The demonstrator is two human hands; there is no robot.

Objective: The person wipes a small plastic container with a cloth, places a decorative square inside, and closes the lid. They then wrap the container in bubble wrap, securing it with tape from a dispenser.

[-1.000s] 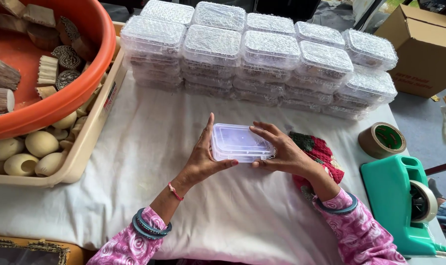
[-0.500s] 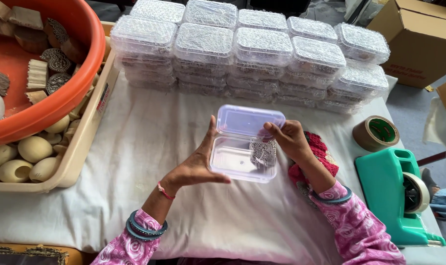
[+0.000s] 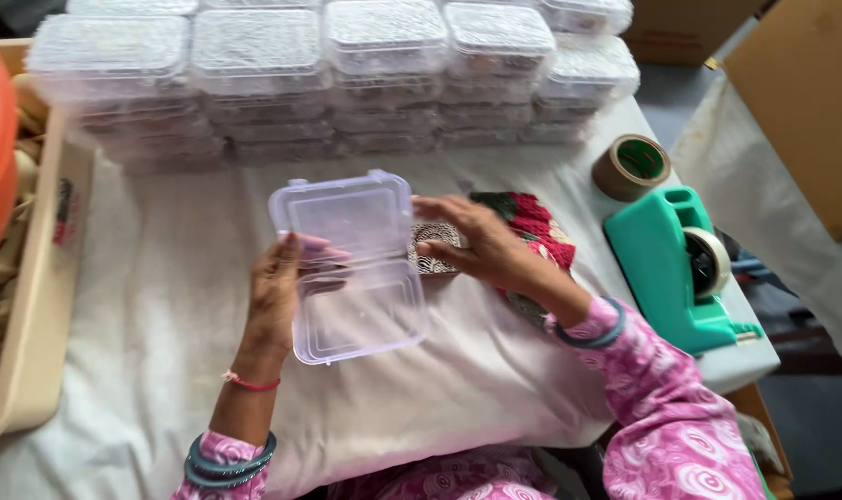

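Clear plastic hinged box (image 3: 356,268) stands open just left of the green tape dispenser (image 3: 682,268), pinched only at its left edge by the left hand (image 3: 277,292), so it may tip or spill while the right hand (image 3: 481,245) lies flat, holding nothing, on a patterned piece (image 3: 432,250) beside it.

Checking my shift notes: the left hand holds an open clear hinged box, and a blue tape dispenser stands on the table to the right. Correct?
Not quite. In the head view the tape dispenser is green, not blue. The left hand does hold the open clear hinged box.
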